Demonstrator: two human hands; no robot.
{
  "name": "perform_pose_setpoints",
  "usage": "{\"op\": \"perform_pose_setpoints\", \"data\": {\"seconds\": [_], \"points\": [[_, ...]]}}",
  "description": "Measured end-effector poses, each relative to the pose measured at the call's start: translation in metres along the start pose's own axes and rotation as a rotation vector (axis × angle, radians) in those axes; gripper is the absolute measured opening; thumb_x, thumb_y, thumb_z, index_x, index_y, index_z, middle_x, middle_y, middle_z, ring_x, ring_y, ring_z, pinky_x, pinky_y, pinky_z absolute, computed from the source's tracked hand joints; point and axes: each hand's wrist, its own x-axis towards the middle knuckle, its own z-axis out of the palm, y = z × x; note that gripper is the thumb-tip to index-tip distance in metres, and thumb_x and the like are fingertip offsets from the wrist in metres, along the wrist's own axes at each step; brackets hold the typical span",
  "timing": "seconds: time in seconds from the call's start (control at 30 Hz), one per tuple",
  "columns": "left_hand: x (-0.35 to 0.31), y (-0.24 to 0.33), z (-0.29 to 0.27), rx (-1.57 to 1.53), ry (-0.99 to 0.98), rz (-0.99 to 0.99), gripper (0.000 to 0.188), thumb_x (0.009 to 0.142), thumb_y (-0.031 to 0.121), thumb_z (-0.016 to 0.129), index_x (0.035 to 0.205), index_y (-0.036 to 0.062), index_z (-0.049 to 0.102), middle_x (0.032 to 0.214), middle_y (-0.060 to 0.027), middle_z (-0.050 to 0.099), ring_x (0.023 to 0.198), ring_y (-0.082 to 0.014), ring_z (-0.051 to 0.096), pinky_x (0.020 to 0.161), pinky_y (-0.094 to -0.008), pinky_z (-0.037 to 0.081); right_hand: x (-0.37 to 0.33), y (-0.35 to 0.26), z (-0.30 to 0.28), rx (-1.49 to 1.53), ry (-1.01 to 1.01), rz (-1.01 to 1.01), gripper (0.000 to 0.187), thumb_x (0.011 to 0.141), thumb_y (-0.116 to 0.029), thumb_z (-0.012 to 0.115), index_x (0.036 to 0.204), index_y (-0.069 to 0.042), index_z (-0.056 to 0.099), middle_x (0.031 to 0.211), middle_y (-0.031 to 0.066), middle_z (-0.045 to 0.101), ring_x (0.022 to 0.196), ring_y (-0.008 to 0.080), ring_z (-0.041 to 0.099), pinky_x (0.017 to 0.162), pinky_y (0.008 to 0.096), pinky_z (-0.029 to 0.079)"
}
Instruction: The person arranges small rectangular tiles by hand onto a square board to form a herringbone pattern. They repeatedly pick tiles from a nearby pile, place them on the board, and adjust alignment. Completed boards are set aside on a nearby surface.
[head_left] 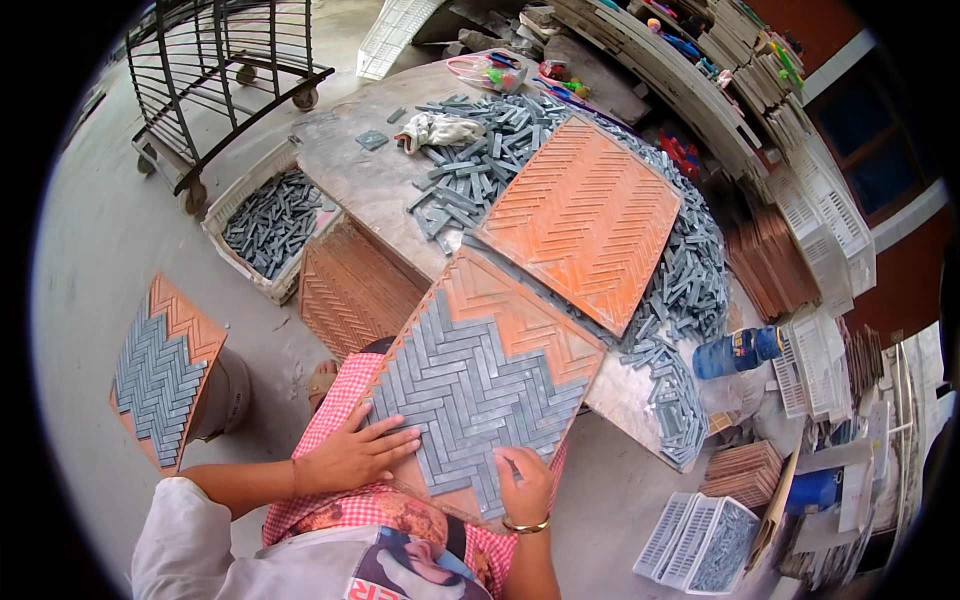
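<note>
An orange mold tray (530, 325) lies tilted across my lap, its far end against the table. Narrow grey strip tiles (470, 385) fill most of it in a herringbone pattern; bare orange grooves show at its far and right parts. My left hand (365, 448) lies with fingers stretched over the tray's left edge, fingertips on the tiles. Over the near right part of the pattern, my right hand (525, 482) is closed with curled fingers, touching the tiles there. Whatever its fingertips may pinch is hidden.
On the table (350, 150) are an empty orange tray (585, 220), heaped loose tiles (480, 170), a white glove (437, 131) and a blue bottle (738, 352). A tiled tray (165, 375) rests on a bucket (225, 395) at left. Crates (270, 240) (700, 545) and a wheeled rack (220, 80) stand around.
</note>
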Motion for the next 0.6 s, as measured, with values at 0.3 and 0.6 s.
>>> {"op": "perform_pose_setpoints", "data": {"seconds": [0.3,0.6], "points": [[0.022,0.009,-0.015,-0.103,0.027,0.0,0.069,0.087,0.054,0.037,0.14,0.0112,0.029,0.146,-0.004,0.029,0.133,-0.0198,0.028,0.107,-0.0503,0.016,0.019,0.013,-0.006,-0.055,0.035,-0.023,0.009,0.079,-0.008,0.064,0.085,-0.002,0.065,0.08,0.013,0.065,0.071,0.0271,0.062,0.063,0.0321,0.049],[0.151,-0.039,-0.023,-0.045,0.315,-0.105,0.069,0.088,0.053,0.037,0.139,0.0068,0.03,0.145,-0.008,0.029,0.135,-0.0208,0.023,0.11,-0.0478,0.011,0.082,0.038,-0.034,-0.053,0.145,0.064,0.011,0.081,-0.011,0.063,0.089,-0.002,0.065,0.082,0.0121,0.065,0.072,0.0236,0.064,0.064,0.0301,0.049]]}}
